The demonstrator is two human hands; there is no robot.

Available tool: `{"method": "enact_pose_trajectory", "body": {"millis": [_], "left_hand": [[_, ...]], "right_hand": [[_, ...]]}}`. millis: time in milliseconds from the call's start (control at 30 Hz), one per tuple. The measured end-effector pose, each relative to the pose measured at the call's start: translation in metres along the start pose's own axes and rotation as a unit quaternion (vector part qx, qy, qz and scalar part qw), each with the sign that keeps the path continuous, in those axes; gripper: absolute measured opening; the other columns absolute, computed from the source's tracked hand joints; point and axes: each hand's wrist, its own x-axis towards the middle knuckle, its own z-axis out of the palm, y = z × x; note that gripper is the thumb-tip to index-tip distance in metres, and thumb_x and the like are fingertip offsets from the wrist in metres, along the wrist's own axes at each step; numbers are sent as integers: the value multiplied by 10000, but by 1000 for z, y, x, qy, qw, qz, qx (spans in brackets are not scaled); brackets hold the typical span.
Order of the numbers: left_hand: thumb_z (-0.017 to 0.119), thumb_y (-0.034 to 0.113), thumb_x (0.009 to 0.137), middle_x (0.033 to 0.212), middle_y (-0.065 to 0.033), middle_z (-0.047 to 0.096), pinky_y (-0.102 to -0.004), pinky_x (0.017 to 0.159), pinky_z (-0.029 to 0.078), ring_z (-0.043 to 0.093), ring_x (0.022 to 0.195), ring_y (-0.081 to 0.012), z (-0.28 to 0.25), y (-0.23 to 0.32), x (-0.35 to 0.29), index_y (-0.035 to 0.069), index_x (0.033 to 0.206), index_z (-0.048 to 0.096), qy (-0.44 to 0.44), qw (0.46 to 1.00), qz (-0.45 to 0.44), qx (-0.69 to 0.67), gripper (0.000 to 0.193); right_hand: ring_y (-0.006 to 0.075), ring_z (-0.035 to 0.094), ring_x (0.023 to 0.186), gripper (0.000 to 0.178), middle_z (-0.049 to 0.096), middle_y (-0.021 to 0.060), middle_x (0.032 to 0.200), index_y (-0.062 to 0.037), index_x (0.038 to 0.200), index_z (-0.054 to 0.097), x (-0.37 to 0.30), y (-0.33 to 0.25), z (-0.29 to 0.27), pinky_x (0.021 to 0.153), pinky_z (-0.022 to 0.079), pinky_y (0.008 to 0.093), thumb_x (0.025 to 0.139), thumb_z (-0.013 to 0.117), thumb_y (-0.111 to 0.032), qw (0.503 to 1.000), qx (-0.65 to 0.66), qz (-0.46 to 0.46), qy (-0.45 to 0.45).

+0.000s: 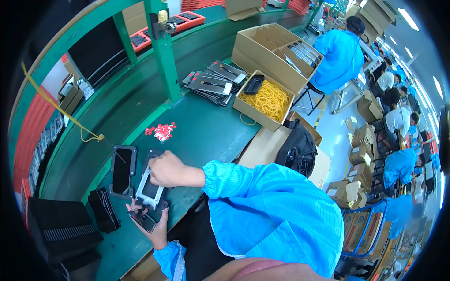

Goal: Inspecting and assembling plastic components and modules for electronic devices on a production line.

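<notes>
In my left hand (160,229), fingers curled round its edges, is a dark phone-sized part (142,221), tilted near the bench's front edge. My right hand (166,169) is closed above the upper end of a silver-rimmed frame (151,191), which sits in a black fixture (154,154). Whatever those fingers grip is hidden beneath them. Left of the frame lies a second black fixture (133,152) with a glossy dark phone-shaped panel (123,171) in it. Just beyond my hands is a pile of small red and white pieces (162,131) on the green bench.
Stacked flat grey parts (211,83) lie farther back, beside a box of yellow cords (267,99) and a large divided carton (267,51). Black holders (63,229) stand at the left. A green post (164,65) rises behind the bench. A backpack (298,150) sits to the right.
</notes>
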Motion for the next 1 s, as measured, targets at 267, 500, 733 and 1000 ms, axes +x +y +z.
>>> {"method": "enact_pose_trajectory", "body": {"millis": [267, 500, 733, 1000], "left_hand": [[937, 11, 687, 1498, -186, 483, -446, 1189, 377, 482, 1386, -319, 1, 8, 0, 37, 1677, 138, 17, 1000, 5, 2, 1272], [813, -90, 784, 1418, -158, 501, -429, 1120, 459, 496, 1393, -323, -10, -13, 4, 35, 1678, 115, -17, 997, 21, 68, 1141], [721, -129, 873, 1335, -109, 465, -354, 1008, 525, 511, 1389, -337, 4, 0, 6, 14, 1663, 71, 62, 995, -9, -79, 1033], [694, -80, 928, 1267, -101, 519, -381, 1075, 464, 577, 1246, -266, -3, -12, 8, 5, 1659, 92, 70, 996, 22, 46, 951]], "right_hand": [[346, 682, 726, 254, 683, 144, 704, -21, 874, 664, -1, -5, -17, 755, 478, 460, 836, 675, -271, 997, 58, -49, -27], [311, 655, 764, 247, 676, 114, 726, -37, 887, 662, -10, -4, -55, 797, 466, 436, 848, 683, -279, 995, 49, -71, 44], [267, 617, 890, 289, 664, 83, 794, -52, 924, 636, -14, 27, -25, 809, 433, 421, 819, 738, -301, 996, -52, -45, 51], [274, 552, 912, 271, 635, 72, 887, -87, 958, 623, -31, 32, -24, 827, 413, 425, 807, 754, -269, 990, 69, -101, 66]]}}
